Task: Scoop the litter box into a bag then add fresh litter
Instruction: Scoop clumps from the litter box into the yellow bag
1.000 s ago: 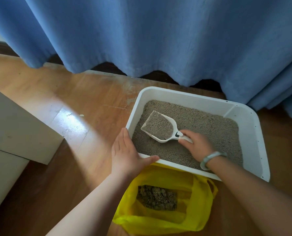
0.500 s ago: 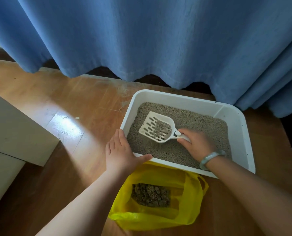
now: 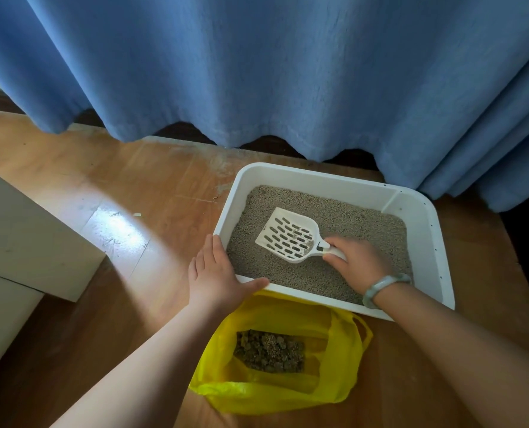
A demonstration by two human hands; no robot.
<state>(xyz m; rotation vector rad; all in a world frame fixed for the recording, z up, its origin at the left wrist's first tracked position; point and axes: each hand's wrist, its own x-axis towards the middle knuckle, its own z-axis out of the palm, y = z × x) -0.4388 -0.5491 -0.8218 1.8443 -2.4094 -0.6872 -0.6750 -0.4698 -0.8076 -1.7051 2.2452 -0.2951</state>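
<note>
A white litter box (image 3: 439,242) sits on the wooden floor, filled with grey litter (image 3: 359,217). My right hand (image 3: 357,262) grips the handle of a white slotted scoop (image 3: 288,234) held over the litter, almost empty with a few grains left. My left hand (image 3: 217,273) rests on the box's near-left corner, thumb along the rim. A yellow plastic bag (image 3: 334,384) lies open in front of the box, with dark clumps (image 3: 269,350) inside.
A blue curtain (image 3: 272,66) hangs to the floor just behind the box. A pale cabinet or furniture corner (image 3: 25,236) stands at the left. Bare wooden floor (image 3: 118,186) lies between it and the box.
The scoop was full of litter a second ago; the grains have sifted through its slots, leaving it nearly empty. My left hand stays on the box corner.
</note>
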